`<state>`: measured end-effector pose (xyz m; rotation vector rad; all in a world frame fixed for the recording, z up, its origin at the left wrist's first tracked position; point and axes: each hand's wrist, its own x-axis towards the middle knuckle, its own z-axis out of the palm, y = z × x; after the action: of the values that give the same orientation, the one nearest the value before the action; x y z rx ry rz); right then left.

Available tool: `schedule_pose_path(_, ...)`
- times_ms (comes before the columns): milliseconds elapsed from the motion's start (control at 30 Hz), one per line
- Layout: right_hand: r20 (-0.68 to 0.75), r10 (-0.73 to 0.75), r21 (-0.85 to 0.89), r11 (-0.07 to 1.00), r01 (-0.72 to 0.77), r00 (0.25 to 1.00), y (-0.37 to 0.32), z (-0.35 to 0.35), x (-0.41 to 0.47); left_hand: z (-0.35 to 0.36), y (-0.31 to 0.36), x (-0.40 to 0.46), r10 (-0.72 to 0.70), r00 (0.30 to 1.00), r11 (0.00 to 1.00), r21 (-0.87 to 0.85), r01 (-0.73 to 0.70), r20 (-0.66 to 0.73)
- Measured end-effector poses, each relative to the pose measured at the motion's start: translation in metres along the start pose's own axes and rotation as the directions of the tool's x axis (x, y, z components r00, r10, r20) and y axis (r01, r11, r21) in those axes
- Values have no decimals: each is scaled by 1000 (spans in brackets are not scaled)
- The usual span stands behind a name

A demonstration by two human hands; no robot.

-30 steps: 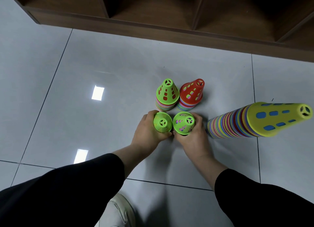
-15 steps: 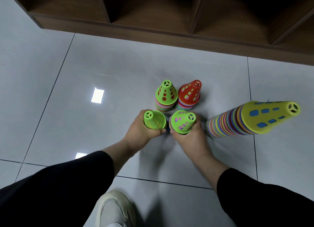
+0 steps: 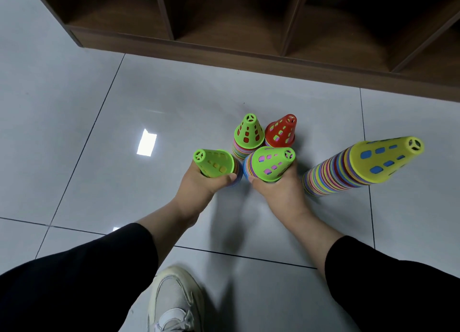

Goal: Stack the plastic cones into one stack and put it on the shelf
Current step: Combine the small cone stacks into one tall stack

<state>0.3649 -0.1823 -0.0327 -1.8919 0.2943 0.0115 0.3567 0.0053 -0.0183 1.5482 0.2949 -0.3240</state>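
Note:
My left hand (image 3: 199, 185) grips a short stack of cones topped by a green cone (image 3: 214, 162), tilted with its tip to the left. Beside it my right hand (image 3: 276, 195) grips another short stack with a green top cone (image 3: 271, 162), tip leaning right. The two stacks' bases nearly touch. Just behind them on the floor stand a green-topped stack (image 3: 249, 135) and a red-topped stack (image 3: 281, 132). To the right rises a tall multicoloured stack with a yellow cone (image 3: 373, 162) on top. The brown wooden shelf (image 3: 224, 45) runs along the back.
Grey glossy floor tiles (image 3: 99, 132) lie all around, with bright light reflections at the left. My white shoe (image 3: 174, 299) is at the bottom centre. The shelf's open compartments are divided by upright panels.
Both hand-held stacks have tilted outward, the left one's tip to the left and the right one's tip to the right, and lifted slightly. The view has shifted closer to the shelf.

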Motion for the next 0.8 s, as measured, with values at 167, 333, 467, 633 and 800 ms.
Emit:
schedule_pose_path(167, 11, -62, 113, 992, 60, 998, -36, -7, -2, -2, 23, -8, 60, 996, 996, -65, -64, -64)
schedule_pose_path(333, -4, -124, 76, 989, 124, 992, -78, -34, -6, 1, 60, -21, 123, 988, 985, -110, -133, -96)
schedule_pose_path(467, 28, -171, -44, 984, 172, 985, -124, -82, -9, 17, 108, -31, 193, 981, 975, -114, -193, -14)
schedule_pose_path(633, 119, -232, -213, 944, 253, 965, -184, -173, -7, 64, 174, -39, 217, 974, 974, -76, -212, 68)
schedule_pose_path(800, 105, -220, -266, 933, 241, 970, -198, -249, -8, 119, 218, -45, 203, 965, 978, 13, -208, 165)
